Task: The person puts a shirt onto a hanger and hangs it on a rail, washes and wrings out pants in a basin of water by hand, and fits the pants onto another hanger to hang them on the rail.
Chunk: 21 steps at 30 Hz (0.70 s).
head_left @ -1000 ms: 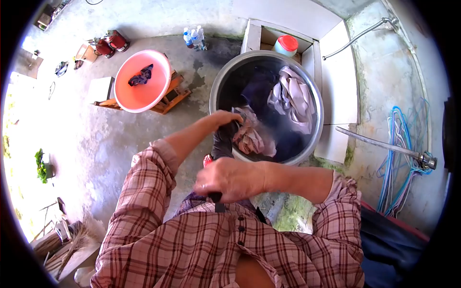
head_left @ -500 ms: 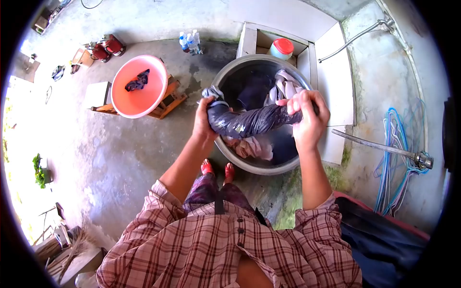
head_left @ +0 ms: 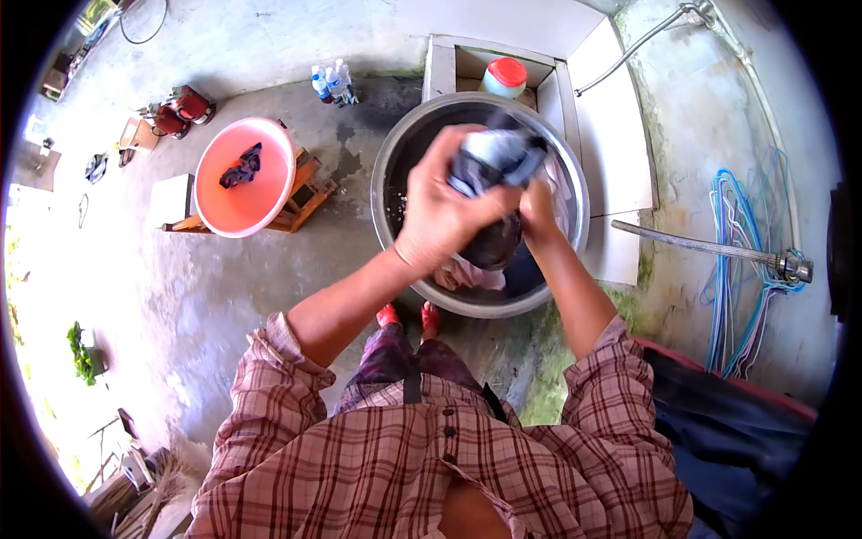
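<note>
A wet dark garment [head_left: 493, 244] is bunched and twisted above a large grey metal basin [head_left: 386, 225]. My left hand [head_left: 449, 199], nearer the camera, is wrapped round its upper end, which is smeared by motion. Lower and to the right, my right hand [head_left: 538, 212] is closed on the garment, partly hidden behind the bundle. Inside the basin lie dark water, a pinkish cloth [head_left: 471, 274] and a pale cloth [head_left: 558, 184] at the right, partly covered by my hands.
A pink tub [head_left: 208, 193] holding a small dark cloth [head_left: 241, 168] stands on a wooden stool [head_left: 310, 184]. Behind the basin is a red-lidded container [head_left: 505, 76]. Plastic bottles [head_left: 334, 83] stand by the wall. A metal hose [head_left: 696, 244] and hangers [head_left: 732, 260] are at the right.
The garment was stretched sideways between my hands; now it is bunched. My left hand has swung up and right across the basin, and my right hand has moved inward and slightly down.
</note>
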### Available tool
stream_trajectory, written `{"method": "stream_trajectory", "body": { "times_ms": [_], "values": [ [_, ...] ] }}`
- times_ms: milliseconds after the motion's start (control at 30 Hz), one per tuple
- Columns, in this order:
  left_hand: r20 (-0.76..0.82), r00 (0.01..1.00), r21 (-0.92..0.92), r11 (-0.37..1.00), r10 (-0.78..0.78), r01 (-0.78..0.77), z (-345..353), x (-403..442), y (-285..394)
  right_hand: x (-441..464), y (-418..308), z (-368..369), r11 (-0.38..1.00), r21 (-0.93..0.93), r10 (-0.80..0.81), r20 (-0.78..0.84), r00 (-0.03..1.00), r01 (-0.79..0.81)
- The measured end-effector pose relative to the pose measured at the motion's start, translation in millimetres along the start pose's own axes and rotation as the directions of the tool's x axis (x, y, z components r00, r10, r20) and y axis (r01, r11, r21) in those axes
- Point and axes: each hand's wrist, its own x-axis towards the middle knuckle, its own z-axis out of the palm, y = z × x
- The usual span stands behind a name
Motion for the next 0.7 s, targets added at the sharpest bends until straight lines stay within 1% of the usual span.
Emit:
{"method": "stream_trajectory", "body": {
  "times_ms": [33,67,100,133,167,200,233,267,333,367,400,467,567,600,667,700],
  "values": [
    [0.035,0.999,-0.011,0.999,0.038,-0.038,11.0,-6.4,7.2,1.8,9.2,-1.3,1.0,0.002,-0.022,-0.032,0.999,0.022],
    [0.139,0.984,0.104,0.987,0.109,-0.124,17.3,-10.9,17.6,7.1,23.2,-5.1,0.961,-0.056,-0.268,0.061,0.961,0.272],
    [0.23,0.946,0.201,0.94,0.227,-0.274,24.4,-14.5,20.5,12.4,37.3,-9.1,0.858,-0.07,-0.496,0.15,0.855,0.51],
    [0.331,0.885,0.278,0.862,0.328,-0.423,32.0,-17.5,21.4,23.3,20.8,-12.1,1.0,-0.009,0.023,0.195,0.981,-0.022],
    [0.391,0.832,0.263,0.819,0.393,-0.51,39.0,-24.5,18.0,34.1,4.2,-15.1,0.835,0.026,0.536,0.184,0.824,-0.549],
    [0.448,0.771,0.244,0.769,0.452,-0.592,45.1,-31.4,15.0,16.2,-4.2,8.1,0.92,-0.034,0.393,0.105,0.914,-0.391],
    [0.504,0.697,0.223,0.703,0.51,-0.676,50.0,-37.5,16.8,9.7,-9.2,16.9,0.937,-0.07,0.349,0.132,0.928,-0.342],
    [0.575,0.636,0.207,0.66,0.515,-0.722,53.1,-44.0,19.4,5.6,-12.6,22.6,0.951,-0.106,0.305,0.161,0.939,-0.291],
    [0.635,0.538,0.158,0.589,0.554,-0.793,56.8,-53.7,14.3,-0.6,-17.7,33.6,0.962,-0.169,0.241,0.171,0.955,-0.213],
    [0.691,0.493,0.179,0.535,0.529,-0.825,56.9,-60.7,9.3,-4.9,-21.2,38.5,0.963,-0.216,0.2,0.18,0.963,-0.159],
    [0.695,0.463,0.181,0.49,0.55,-0.853,57.6,-65.9,3.9,-7.2,-22.0,41.3,0.959,-0.263,0.158,0.192,0.968,-0.105],
    [0.702,0.405,0.187,0.397,0.585,-0.899,58.2,-75.0,-7.0,-7.4,-21.0,46.0,0.945,-0.324,0.119,0.209,0.971,-0.046],
    [0.735,0.378,0.185,0.37,0.563,-0.911,56.7,-85.2,-25.1,-10.6,-18.1,56.1,0.903,-0.426,0.053,0.243,0.969,0.057],
    [0.744,0.374,0.187,0.365,0.553,-0.912,57.1,-87.2,-29.7,-10.3,-14.4,56.9,0.893,-0.448,0.075,0.256,0.964,0.049],
    [0.774,0.374,0.191,0.374,0.511,-0.907,57.5,-91.0,-38.7,-10.8,-2.6,57.1,0.864,-0.494,0.046,0.275,0.96,0.1],
    [0.79,0.374,0.194,0.38,0.486,-0.904,56.7,-92.1,-39.9,-10.8,-3.2,55.6,0.841,-0.532,0.068,0.287,0.956,0.1]
  ]
}}
